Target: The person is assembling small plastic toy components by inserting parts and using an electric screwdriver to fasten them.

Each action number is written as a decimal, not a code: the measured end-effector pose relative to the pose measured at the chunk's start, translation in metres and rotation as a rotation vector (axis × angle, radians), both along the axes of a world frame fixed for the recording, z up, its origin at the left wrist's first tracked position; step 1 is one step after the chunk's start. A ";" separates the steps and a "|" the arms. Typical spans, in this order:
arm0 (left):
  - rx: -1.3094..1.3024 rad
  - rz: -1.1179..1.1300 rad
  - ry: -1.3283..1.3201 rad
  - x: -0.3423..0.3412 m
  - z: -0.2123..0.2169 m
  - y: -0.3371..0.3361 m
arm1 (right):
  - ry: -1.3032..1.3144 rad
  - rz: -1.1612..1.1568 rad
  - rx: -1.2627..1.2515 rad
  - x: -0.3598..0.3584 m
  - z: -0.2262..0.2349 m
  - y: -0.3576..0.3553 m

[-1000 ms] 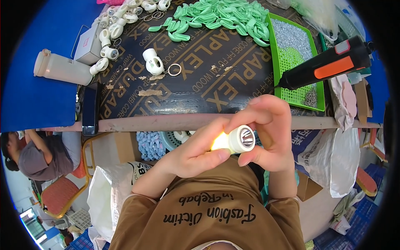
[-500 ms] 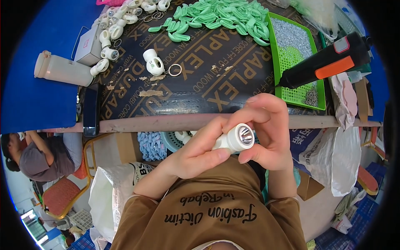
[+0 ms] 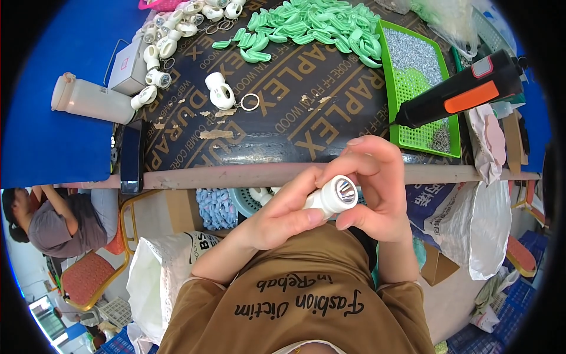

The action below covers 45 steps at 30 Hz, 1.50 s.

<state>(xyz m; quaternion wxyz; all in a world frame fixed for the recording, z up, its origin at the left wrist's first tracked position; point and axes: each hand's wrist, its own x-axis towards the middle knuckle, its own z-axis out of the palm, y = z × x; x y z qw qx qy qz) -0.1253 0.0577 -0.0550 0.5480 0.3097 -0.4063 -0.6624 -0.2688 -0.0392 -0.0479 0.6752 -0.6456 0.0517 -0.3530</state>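
Note:
In front of my body, my left hand [image 3: 282,217] is closed on a small white flashlight [image 3: 331,199], its thumb along the barrel. The silvery reflector faces up and to the right. Around the lamp end curves my right hand [image 3: 382,197], its thumb and fingers apart; whether a fingertip touches the flashlight is hard to make out. A second white flashlight [image 3: 220,92] with a key ring [image 3: 250,102] lies on the dark board tabletop [image 3: 277,133]. More white flashlights [image 3: 168,44] with key rings are heaped at the far left.
Light green plastic pieces [image 3: 312,26] are piled at the back. A black and orange power screwdriver [image 3: 460,88] lies across a green tray [image 3: 421,140] of small metal parts. At left are a bottle [image 3: 91,100], a white box [image 3: 128,68] and a phone [image 3: 132,156]. Another person [image 3: 65,221] sits beyond.
My hands and the flashlight have barely shifted, with the lamp end slightly to the left. The tabletop things sit marginally differently in the view; my hold is the same.

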 end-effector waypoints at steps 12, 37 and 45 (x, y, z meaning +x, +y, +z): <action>0.064 -0.014 0.000 0.001 0.002 0.001 | 0.106 -0.023 -0.014 -0.009 -0.007 0.000; 0.218 0.038 -0.023 -0.002 0.001 0.005 | 0.025 0.010 0.013 0.000 0.000 0.001; 0.185 0.056 -0.013 -0.003 0.000 0.005 | 0.059 0.014 -0.015 -0.001 0.000 0.001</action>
